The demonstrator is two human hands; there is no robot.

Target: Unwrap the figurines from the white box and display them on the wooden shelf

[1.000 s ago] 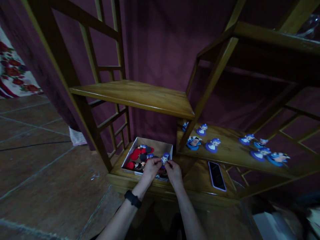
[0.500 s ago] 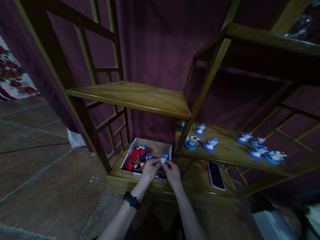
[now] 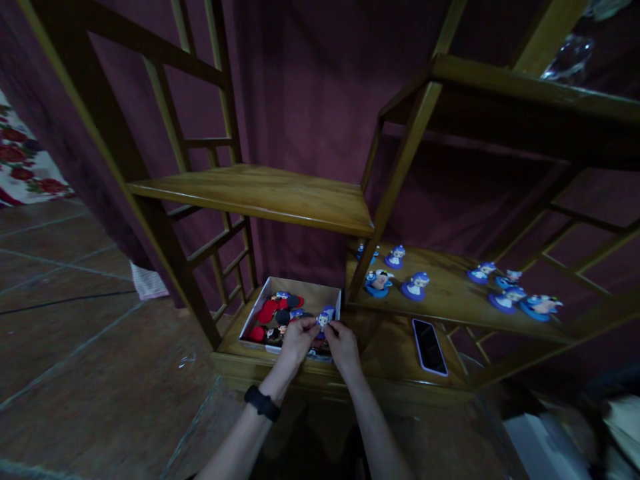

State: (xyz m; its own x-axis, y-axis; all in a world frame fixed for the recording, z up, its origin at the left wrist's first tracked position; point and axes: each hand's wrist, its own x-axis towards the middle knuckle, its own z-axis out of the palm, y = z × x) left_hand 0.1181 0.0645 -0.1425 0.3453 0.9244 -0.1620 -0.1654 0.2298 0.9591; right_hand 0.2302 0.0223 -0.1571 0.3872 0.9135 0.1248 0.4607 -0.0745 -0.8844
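Between my fingertips is a small purple and white figurine, upright over the right part of an open cardboard box. My left hand pinches it from the left and wears a black wristband. On the other side my right hand grips it with thumb and fingers. Inside the box lie several figurines with red or dark round bases, such as a red base. Another purple piece shows just behind the held figurine. My hands cover the box's near right part.
Purple and blue-based figurines, such as a purple one and a pig-like one, stand in two groups on the raised right shelf. A phone lies on the lower board. An upper wooden shelf juts out above the box.
The held figurine has shifted slightly left and stands more upright, so the purple piece behind it shows. Both hands keep their pinch. The view has turned slightly to the right.
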